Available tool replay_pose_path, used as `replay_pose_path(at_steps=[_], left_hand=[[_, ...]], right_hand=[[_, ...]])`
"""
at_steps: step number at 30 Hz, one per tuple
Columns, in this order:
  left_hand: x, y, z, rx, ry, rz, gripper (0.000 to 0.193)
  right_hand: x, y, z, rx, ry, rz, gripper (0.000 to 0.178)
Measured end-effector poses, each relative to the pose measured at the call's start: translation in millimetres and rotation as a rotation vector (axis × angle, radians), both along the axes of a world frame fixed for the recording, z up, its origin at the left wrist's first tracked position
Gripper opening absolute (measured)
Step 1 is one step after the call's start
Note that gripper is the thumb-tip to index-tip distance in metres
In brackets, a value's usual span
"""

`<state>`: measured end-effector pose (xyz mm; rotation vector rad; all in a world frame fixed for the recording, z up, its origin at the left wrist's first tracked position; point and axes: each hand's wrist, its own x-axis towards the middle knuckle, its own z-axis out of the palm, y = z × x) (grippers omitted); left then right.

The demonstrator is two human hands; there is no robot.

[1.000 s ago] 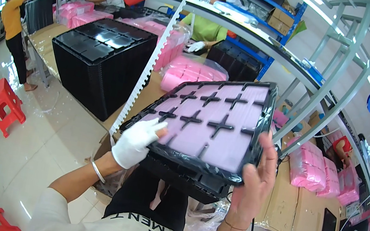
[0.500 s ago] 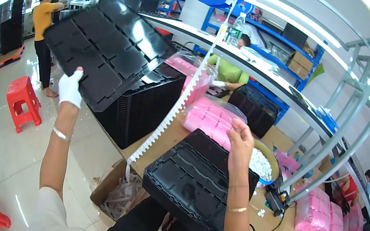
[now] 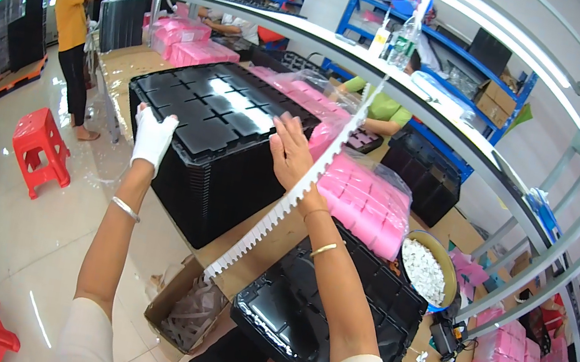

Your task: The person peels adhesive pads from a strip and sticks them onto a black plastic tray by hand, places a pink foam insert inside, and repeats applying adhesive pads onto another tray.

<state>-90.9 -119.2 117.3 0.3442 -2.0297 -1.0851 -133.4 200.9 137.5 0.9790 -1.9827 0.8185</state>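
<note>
A tall stack of black plastic trays [image 3: 209,175] stands on the cardboard-covered bench ahead of me, its top tray [image 3: 201,115] lying flat. My left hand [image 3: 153,139], in a white glove, is at the stack's near left edge with thumb and fingers apart. Bare, with fingers stretched out, my right hand [image 3: 293,152] is at the right edge of the same stack; whether it touches is unclear. Below my right forearm lies a second, lower pile of black trays [image 3: 296,302]. A white toothed strip [image 3: 285,207] hangs down across my right wrist area.
Pink wrapped packs [image 3: 361,197] and a bowl of small white pieces [image 3: 425,273] sit on the right. Below the bench is a carton of scraps [image 3: 186,310]. Red stools [image 3: 41,151] stand on the floor at left. Co-workers in yellow [image 3: 70,18] and green [image 3: 388,109] are beyond.
The tray that my left hand held tilted in the air now lies on the tall stack. My right hand has moved left and forward from the lower pile to that stack.
</note>
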Motion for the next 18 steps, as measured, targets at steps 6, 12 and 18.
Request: replay_pose_path(at_steps=[6, 12, 18], left_hand=[[11, 20, -3, 0.193, 0.05, -0.062, 0.091], [122, 70, -60, 0.262, 0.312, -0.204, 0.053], [200, 117, -145, -0.178, -0.06, -0.468, 0.049]], right_hand=[[-9, -5, -8, -0.022, -0.144, 0.034, 0.042], [74, 53, -43, -0.008, -0.455, 0.303, 0.071], [176, 25, -47, -0.184, -1.122, 0.628, 0.046]])
